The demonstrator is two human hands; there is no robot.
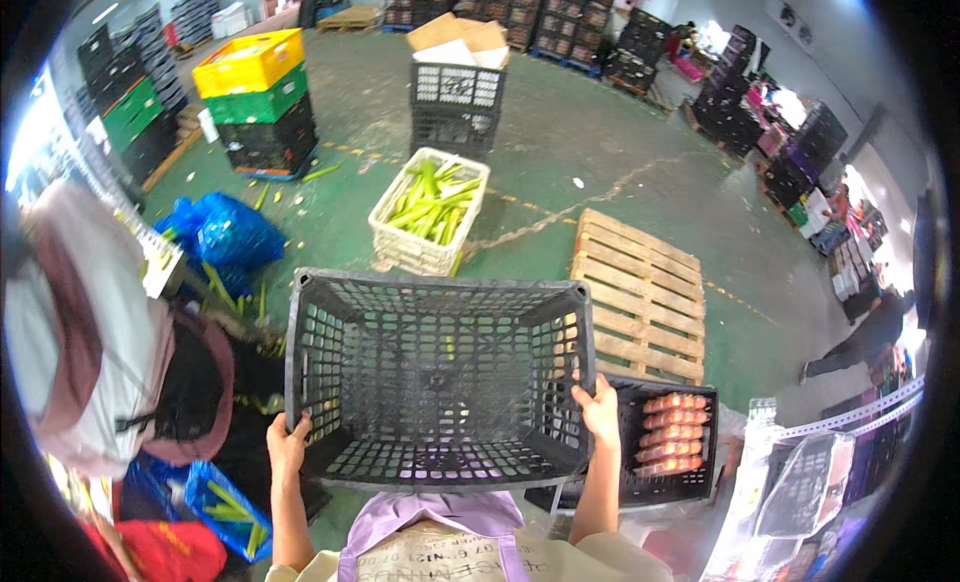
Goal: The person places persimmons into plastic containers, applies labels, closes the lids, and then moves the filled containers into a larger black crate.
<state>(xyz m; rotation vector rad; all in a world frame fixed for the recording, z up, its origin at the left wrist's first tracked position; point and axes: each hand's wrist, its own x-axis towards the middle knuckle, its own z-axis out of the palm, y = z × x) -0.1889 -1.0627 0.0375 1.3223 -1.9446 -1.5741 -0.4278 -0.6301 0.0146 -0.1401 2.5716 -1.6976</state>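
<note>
Between my two hands is a black plastic crate point(439, 375), its inside bare and its slotted floor facing me. My left hand point(288, 441) grips the crate's left side wall near the lower corner. On the opposite side, my right hand point(598, 408) has its fingers hooked over the right rim. Partly behind my right forearm sits another black crate point(600, 499), holding several packs of orange-red produce point(673, 434) in clear wrap. Beyond the held crate, a white plastic crate point(382, 240) full of green vegetable stalks point(435, 199) rests on the floor.
A wooden pallet point(637, 297) lies right of the held crate. Blue plastic bags point(232, 233) and loose stalks lie left. Stacked yellow, green and black crates point(259, 105) stand farther off, beside black crates topped with cardboard point(457, 94). A person in a cap point(97, 334) is close on the left.
</note>
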